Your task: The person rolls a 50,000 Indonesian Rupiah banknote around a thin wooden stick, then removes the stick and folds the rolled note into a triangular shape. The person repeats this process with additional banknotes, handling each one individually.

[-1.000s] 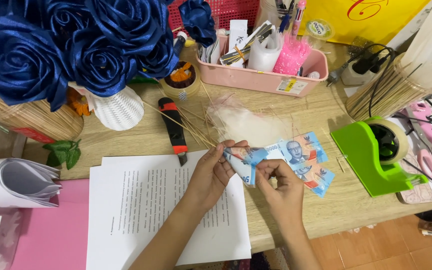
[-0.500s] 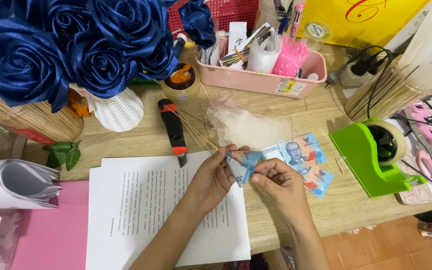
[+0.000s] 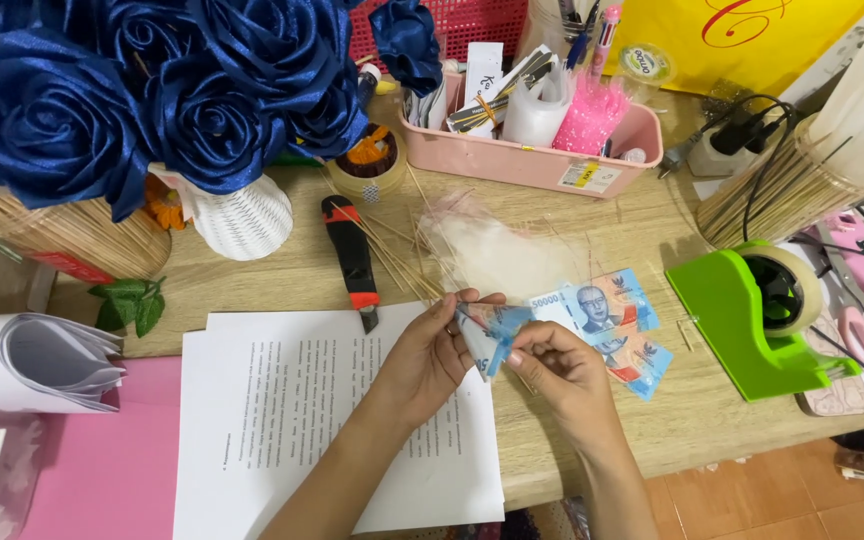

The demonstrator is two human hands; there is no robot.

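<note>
Both hands have drawn closer together since the earlier frame, folding the blue banknote (image 3: 495,330) tighter between them. Left hand (image 3: 435,350) pinches its left end with fingers curled; right hand (image 3: 550,362) is closed on the lower right part, thumb and forefinger pressed together — near the table's front edge. Under the left forearm lie white printed sheets (image 3: 292,420), overhanging that edge. Just beyond the hands, more blue banknotes (image 3: 617,320) lie flat on the table (image 3: 712,440). Farther right stands a green tape dispenser (image 3: 742,320); farther left — a red-and-black utility knife (image 3: 352,262). At the back edge sits a pink tray (image 3: 532,160).
</note>
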